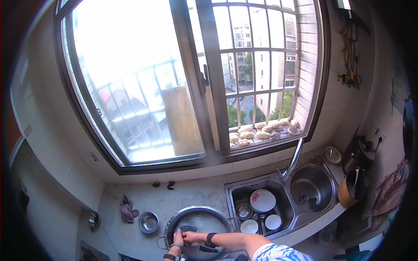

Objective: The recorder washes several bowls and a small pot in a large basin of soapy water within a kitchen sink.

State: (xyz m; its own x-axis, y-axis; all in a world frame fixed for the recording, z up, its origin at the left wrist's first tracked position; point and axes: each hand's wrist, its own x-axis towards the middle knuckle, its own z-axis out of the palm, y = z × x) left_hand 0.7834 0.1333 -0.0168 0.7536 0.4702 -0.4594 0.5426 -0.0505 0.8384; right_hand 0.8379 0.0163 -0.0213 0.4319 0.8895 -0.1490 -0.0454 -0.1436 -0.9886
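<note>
Both my hands are together over a large two-handled metal basin that holds cloudy liquid. My left hand, with a bracelet and a dark band at the wrist, meets my right hand near the basin's left side. My right wrist wears a black band. The fingers are curled, and whatever may be between them is too small to make out. Just beyond them a dark, round-edged object sits in the basin, partly hidden by my hands. A black handle-like piece shows below my right forearm.
Right of the basin, a steel sink holds a flower-patterned plate, a metal bowl and white bowls, beneath a faucet. On the left are a small steel bowl and a crumpled cloth. Corn cobs line the windowsill.
</note>
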